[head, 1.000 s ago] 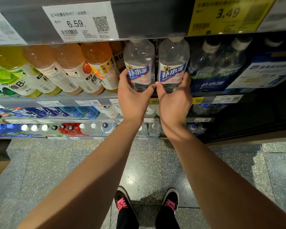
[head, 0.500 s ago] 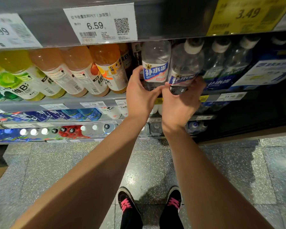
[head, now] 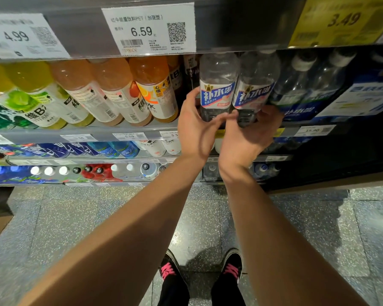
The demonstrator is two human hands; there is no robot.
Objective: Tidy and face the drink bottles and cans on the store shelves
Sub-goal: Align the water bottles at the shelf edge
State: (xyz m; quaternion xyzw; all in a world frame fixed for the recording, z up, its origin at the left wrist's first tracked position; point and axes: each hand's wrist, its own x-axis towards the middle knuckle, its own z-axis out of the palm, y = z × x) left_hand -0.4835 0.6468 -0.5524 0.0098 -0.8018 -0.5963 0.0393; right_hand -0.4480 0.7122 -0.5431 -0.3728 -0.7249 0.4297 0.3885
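Retail shop, drinks aisle. Tiered shelving stocked with rows of bottled drinks: orange juice bottles, green-labelled bottles, clear water bottles, shrink-wrapped multipacks. Shelf edges carry printed price tags with barcode and QR code: white tag 6.59, white tag 4.99, yellow tag 3.49. Lower shelves show further bottle tops. Speckled tiled floor below.

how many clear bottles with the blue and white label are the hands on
2. The left hand holds the upright clear plastic bottle; the right hand holds the tilted clear plastic bottle beside it. More may stand hidden behind.
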